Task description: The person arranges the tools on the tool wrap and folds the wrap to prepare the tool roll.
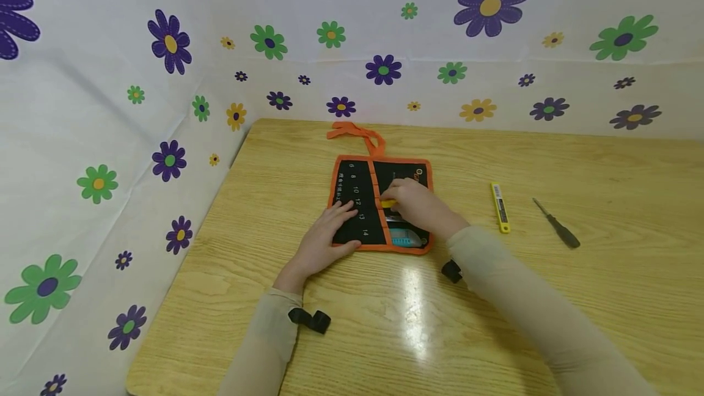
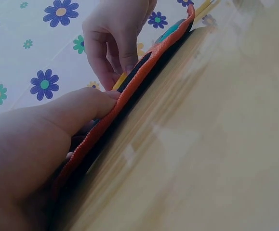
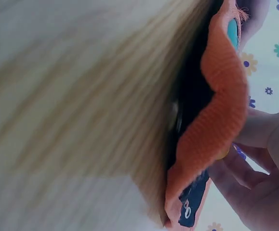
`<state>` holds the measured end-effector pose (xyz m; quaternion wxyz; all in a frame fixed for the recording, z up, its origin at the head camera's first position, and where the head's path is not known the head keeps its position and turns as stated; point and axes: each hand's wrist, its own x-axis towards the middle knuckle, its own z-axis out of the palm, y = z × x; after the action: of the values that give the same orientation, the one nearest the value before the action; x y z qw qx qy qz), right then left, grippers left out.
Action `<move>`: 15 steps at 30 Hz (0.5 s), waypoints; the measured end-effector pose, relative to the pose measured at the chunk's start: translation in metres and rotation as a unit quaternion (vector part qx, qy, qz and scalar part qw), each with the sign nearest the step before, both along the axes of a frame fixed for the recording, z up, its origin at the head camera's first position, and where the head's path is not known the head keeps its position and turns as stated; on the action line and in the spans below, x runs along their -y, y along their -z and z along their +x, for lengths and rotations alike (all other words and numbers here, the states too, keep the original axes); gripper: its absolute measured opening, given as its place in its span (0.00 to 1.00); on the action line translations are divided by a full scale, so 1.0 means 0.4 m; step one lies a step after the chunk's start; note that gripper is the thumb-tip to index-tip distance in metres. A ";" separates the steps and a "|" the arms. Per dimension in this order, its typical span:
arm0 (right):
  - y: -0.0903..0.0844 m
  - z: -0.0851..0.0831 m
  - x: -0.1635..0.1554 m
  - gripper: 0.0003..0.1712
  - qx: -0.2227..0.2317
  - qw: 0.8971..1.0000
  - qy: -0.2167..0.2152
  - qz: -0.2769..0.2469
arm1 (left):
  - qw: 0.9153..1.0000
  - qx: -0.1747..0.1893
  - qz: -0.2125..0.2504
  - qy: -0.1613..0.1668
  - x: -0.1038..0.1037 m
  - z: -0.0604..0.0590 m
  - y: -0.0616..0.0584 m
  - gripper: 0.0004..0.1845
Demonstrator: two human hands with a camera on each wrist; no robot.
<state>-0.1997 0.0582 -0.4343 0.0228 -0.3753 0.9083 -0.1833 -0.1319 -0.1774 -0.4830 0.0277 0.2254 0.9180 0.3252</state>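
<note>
A black roll-up tool pouch (image 1: 375, 230) with orange trim lies spread on the table, sizes from 6 to 14 printed on its left part. My left hand (image 1: 326, 242) rests on that part with fingers spread; its thumb lies on the near orange edge (image 2: 138, 79). Over the right part, my right hand (image 1: 419, 205) pinches a narrow yellow tool (image 1: 388, 204) at the pocket opening. Most of this tool is hidden by the hand and pocket, so its kind is unclear. A teal item (image 1: 406, 238) sits in the nearest pocket.
Right of the pouch, a slim yellow case-like item (image 1: 500, 207) with a hole at one end lies on the wooden table (image 1: 363, 335). Beyond it is a screwdriver (image 1: 557, 223) with a dark handle. Orange ties (image 1: 357, 130) trail toward the flowered backdrop (image 1: 418, 35).
</note>
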 end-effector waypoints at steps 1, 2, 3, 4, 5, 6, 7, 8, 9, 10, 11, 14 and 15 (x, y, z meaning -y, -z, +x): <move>-0.001 0.001 -0.003 0.17 0.009 1.000 0.002 -0.005 | 1.000 -0.001 0.000 0.001 -0.001 0.000 0.000 0.34; -0.002 0.003 -0.007 0.17 0.017 1.000 0.005 -0.010 | 1.000 -0.003 0.000 0.002 -0.002 -0.001 0.001 0.34; -0.004 0.005 -0.012 0.18 0.023 1.000 0.007 -0.013 | 1.000 -0.003 -0.001 0.002 -0.003 -0.002 0.002 0.34; -0.006 0.007 -0.018 0.18 0.030 0.999 0.010 -0.016 | 1.000 -0.004 -0.002 0.003 -0.003 -0.002 0.003 0.34; -0.010 0.010 -0.025 0.19 0.034 0.999 0.012 -0.020 | 1.000 -0.005 -0.001 0.004 -0.003 -0.003 0.003 0.34; -0.013 0.013 -0.033 0.19 0.037 0.999 0.016 -0.020 | 1.000 -0.006 -0.001 0.004 -0.004 -0.003 0.004 0.34; -0.017 0.017 -0.042 0.20 0.040 0.999 0.019 -0.022 | 1.000 -0.007 -0.002 0.004 -0.004 -0.003 0.004 0.34; -0.020 0.021 -0.052 0.20 0.040 0.999 0.023 -0.023 | 1.000 -0.007 -0.002 0.004 -0.003 -0.003 0.005 0.34; -0.022 0.026 -0.063 0.21 0.039 0.999 0.028 -0.025 | 1.000 -0.007 -0.002 0.004 -0.003 -0.003 0.005 0.34; -0.025 0.030 -0.075 0.20 0.038 0.998 0.033 -0.027 | 1.000 -0.007 -0.002 0.003 -0.002 -0.003 0.005 0.34; -0.028 0.035 -0.087 0.20 0.034 0.998 0.039 -0.028 | 1.000 -0.006 -0.003 0.002 -0.002 -0.003 0.006 0.34; -0.030 0.049 -0.126 0.20 0.021 0.997 0.061 -0.031 | 1.000 -0.004 -0.005 -0.001 0.000 -0.002 0.005 0.34; -0.030 0.053 -0.138 0.20 0.017 0.997 0.070 -0.033 | 1.000 -0.003 -0.006 -0.003 0.000 -0.002 0.005 0.34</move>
<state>-0.1786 0.1134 -0.4223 0.0134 -0.3078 0.9255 -0.2203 -0.1327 -0.1775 -0.4849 0.0254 0.2236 0.9207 0.3190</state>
